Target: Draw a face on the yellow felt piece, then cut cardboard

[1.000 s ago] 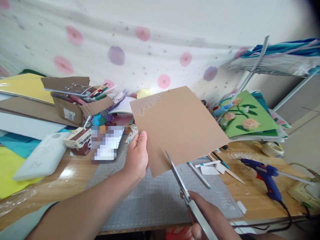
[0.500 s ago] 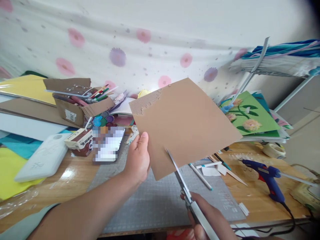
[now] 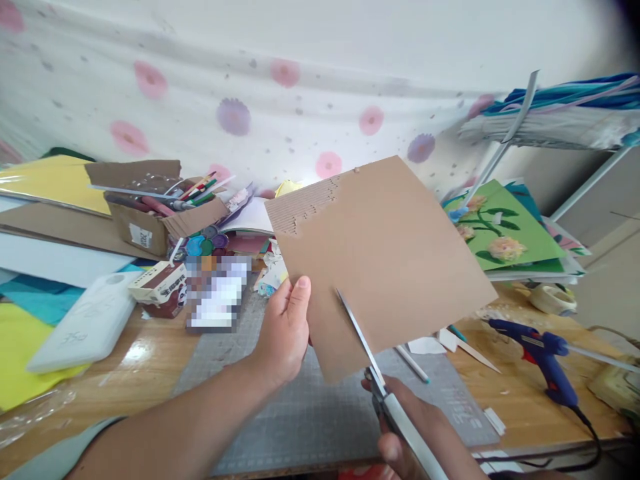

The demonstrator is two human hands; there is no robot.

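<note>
1. Centre of the dial (12 at the top of the view): a brown cardboard sheet [image 3: 395, 260], held tilted above a grey cutting mat [image 3: 240, 420]. Its 10 o'clock corner has lost its surface layer, exposing ribbed corrugation.
2. Left hand [image 3: 285, 327], at 8 o'clock: grips the sheet's edge, thumb flat on the near face; the fingers behind the sheet are largely hidden.
3. Right hand [image 3: 425, 417], towards 5 o'clock: fingers closed round the handles of the scissors [image 3: 403, 420]. One blade lies across the sheet's near face, tip towards 11 o'clock; the other is hidden, so the gap between the blades cannot be told.
4. At 9 o'clock, from near to far: a phone [image 3: 215, 297], its screen blurred; a drink carton [image 3: 160, 290]; a cardboard box [image 3: 135, 230] holding pencils.
5. At 4 o'clock: a blue glue gun [image 3: 543, 350] on the wooden table [image 3: 515, 383].
6. At 5 o'clock: a white pen [image 3: 414, 365], on the mat.
</note>
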